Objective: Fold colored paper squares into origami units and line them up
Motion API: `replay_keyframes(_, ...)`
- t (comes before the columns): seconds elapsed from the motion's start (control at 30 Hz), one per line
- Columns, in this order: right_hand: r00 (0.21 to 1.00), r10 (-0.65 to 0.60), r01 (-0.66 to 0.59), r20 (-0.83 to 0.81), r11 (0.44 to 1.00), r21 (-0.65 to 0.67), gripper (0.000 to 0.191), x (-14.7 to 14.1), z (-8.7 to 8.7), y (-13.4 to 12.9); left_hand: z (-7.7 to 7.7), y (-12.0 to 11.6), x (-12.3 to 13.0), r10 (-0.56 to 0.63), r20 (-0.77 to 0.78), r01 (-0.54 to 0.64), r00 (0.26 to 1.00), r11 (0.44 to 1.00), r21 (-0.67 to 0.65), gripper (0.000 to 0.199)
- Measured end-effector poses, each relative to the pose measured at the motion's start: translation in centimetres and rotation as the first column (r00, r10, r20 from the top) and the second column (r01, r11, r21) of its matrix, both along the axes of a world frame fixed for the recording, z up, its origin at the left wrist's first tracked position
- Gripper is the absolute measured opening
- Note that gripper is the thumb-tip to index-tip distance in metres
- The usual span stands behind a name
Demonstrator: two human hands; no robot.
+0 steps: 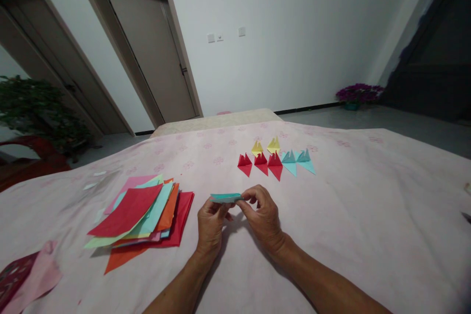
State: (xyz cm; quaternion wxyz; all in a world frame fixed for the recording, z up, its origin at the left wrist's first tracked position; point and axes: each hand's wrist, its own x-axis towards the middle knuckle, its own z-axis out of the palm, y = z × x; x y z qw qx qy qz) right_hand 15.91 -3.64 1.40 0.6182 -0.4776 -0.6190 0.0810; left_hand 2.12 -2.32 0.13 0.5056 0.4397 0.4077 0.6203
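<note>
- turquoise folded paper (225, 198): raised over the tabletop (331, 235), well in from its far edge; likely light, crisp, easily creased, best pinched at its ends
- left hand (210, 228): pinching its left end
- right hand (264, 213): pinching its right end
- folded paper figures (275, 167): nearer the far edge
- paper stack (127, 211): toward the left edge

Matt paper, dull fabric
From here the folded piece (225, 198) and stacked sheets (128, 211) look like smooth paper, the tablecloth (349, 216) like unglossy cloth.
</note>
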Motion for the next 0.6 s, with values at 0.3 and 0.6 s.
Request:
replay_keyframes(0.3,0.994,-0.027,0.017,0.108,0.996,0.092,0.018,0.05,0.55,-0.37,-0.01,-0.02,-0.05,0.027,-0.048,-0.028,0.998,1.000,0.000,0.030)
replay_keyframes(0.6,0.970,-0.085,0.084,0.228,0.996,0.013,0.012,0.42,0.52,-0.21,-0.11,-0.37,-0.03,0.030,-0.164,-0.036,0.986,0.999,-0.034,0.029)
